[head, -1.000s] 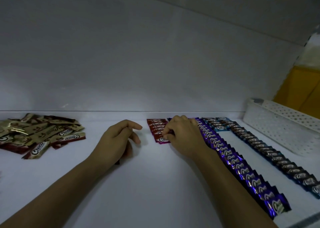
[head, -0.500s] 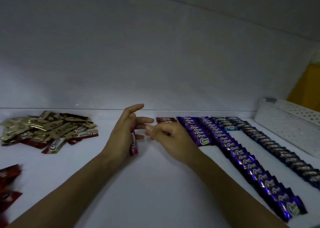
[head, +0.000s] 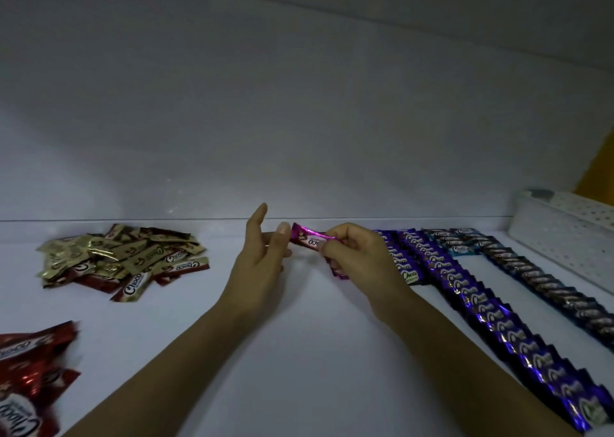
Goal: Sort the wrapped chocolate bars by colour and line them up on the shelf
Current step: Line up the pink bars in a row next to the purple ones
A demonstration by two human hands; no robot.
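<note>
**Magenta chocolate bar (head: 310, 239) held over the shelf (head: 299, 353)**

My right hand (head: 357, 257) pinches it by thumb and fingertips near the shelf's back edge. My left hand (head: 262, 260) stands beside it, fingers straight, one fingertip at the wrapper's end. The purple row (head: 491, 310) runs to the front right corner; the gold pile (head: 123, 257) lies back left

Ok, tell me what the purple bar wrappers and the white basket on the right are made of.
Purple bar wrappers: thin metallised foil or plastic film, by the look; glossy, with sharp glints and crinkled edges. White basket: probably moulded plastic, matte, its wall pierced by a regular grid of small holes.
</note>
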